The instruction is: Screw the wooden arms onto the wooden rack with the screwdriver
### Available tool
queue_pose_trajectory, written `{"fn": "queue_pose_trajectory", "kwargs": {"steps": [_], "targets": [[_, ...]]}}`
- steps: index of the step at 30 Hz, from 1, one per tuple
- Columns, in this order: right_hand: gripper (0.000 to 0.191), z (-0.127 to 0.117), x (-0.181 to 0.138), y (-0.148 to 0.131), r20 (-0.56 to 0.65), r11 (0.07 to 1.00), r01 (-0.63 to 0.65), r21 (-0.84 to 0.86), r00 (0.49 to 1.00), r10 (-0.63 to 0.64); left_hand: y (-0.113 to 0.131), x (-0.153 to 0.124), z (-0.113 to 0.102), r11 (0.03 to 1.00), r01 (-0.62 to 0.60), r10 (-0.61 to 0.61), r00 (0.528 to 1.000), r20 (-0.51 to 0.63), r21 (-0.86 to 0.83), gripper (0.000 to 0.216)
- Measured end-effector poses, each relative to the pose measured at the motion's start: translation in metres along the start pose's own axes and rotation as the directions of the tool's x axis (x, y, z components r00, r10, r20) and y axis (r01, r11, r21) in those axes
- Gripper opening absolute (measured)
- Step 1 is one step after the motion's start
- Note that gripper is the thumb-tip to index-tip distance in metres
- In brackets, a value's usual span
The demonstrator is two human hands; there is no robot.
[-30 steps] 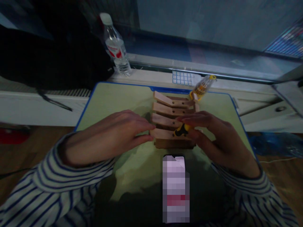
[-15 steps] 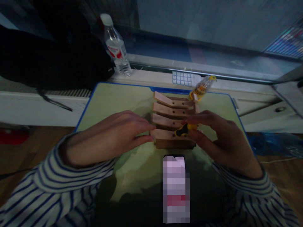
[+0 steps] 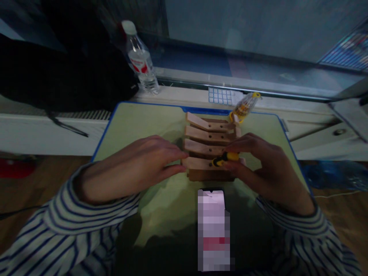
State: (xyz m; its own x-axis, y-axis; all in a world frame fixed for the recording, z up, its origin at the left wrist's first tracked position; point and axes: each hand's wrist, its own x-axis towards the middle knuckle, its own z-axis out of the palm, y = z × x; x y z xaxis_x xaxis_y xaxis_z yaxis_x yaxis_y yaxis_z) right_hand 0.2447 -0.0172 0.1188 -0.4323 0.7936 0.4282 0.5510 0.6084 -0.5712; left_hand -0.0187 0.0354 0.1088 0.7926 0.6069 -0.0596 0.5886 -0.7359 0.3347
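Note:
A wooden frame (image 3: pixel 198 145) with several angled slats lies on the table in front of me. Dark screw holes show along the slats. My right hand (image 3: pixel 261 161) pinches a short yellow-and-black screwdriver (image 3: pixel 230 156) over the right part of the nearest slat (image 3: pixel 198 163); its tip is hidden or blurred among the wood. Thumb and fingers of my left hand (image 3: pixel 152 165) close on the left end of that same slat.
A phone (image 3: pixel 212 222) lies on the small blue-edged table (image 3: pixel 149 115) near me. On the white sill stand a water bottle (image 3: pixel 142 61) and, leaning at the table's back edge, a clear yellow-capped packet (image 3: pixel 244 107). A black bag (image 3: pixel 71 73) sits at left.
The screwdriver has turned in my right fingers, with more of its yellow handle now visible. My left hand stays on the slat, and the view has shifted very slightly.

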Motion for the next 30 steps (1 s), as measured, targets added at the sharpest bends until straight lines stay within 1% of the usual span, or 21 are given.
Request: {"fn": "queue_pose_trajectory", "kwargs": {"steps": [3, 7, 10, 12, 15, 18, 21, 24, 30], "targets": [[0.019, 0.0024, -0.0001, 0.0009, -0.021, 1.0, -0.004, 0.011, 1.0, 0.005, 0.0014, 0.0012, -0.0017, 1.0, 0.0, 0.0, 1.0, -0.01, -0.007, 0.029], [0.021, 0.0051, -0.0009, 0.0029, -0.02, 0.999, -0.006, -0.033, 1.0, 0.005, 0.0021, 0.0014, -0.0028, 1.0, -0.017, 0.017, 1.0, -0.009, -0.015, 0.031], [0.026, 0.0071, -0.0009, 0.0047, -0.026, 0.999, 0.031, -0.024, 0.999, -0.032, 0.0018, 0.0008, -0.0022, 1.0, -0.024, 0.024, 1.0, -0.015, -0.01, 0.032], [0.025, 0.0076, -0.0004, 0.0054, -0.016, 0.998, 0.062, 0.001, 0.998, -0.062, 0.0014, 0.0004, -0.0018, 1.0, -0.023, 0.023, 1.0, -0.009, -0.001, 0.032], [0.021, 0.0065, 0.0004, 0.0046, 0.002, 0.997, 0.075, 0.01, 0.997, -0.075, 0.0008, 0.0002, -0.0016, 1.0, -0.015, 0.015, 1.0, 0.007, 0.013, 0.032], [0.025, 0.0043, 0.0006, 0.0026, 0.016, 0.997, 0.08, -0.001, 0.997, -0.08, 0.0008, 0.0002, -0.002, 1.0, -0.009, 0.009, 1.0, 0.012, 0.023, 0.03], [0.029, 0.0033, 0.0003, 0.0007, 0.04, 0.996, 0.092, 0.008, 0.995, -0.093, 0.0012, 0.0003, -0.0018, 1.0, -0.014, 0.014, 1.0, -0.009, 0.014, 0.028], [0.029, 0.0037, -0.0002, -0.0002, 0.042, 0.997, 0.075, 0.011, 0.996, -0.076, 0.0015, 0.0003, -0.0006, 1.0, -0.009, 0.009, 1.0, -0.02, 0.002, 0.027], [0.024, 0.004, -0.0003, 0.0005, 0.028, 0.998, 0.045, -0.039, 0.999, -0.044, 0.002, 0.0, -0.0014, 1.0, -0.016, 0.016, 0.999, -0.03, -0.013, 0.031]]}}
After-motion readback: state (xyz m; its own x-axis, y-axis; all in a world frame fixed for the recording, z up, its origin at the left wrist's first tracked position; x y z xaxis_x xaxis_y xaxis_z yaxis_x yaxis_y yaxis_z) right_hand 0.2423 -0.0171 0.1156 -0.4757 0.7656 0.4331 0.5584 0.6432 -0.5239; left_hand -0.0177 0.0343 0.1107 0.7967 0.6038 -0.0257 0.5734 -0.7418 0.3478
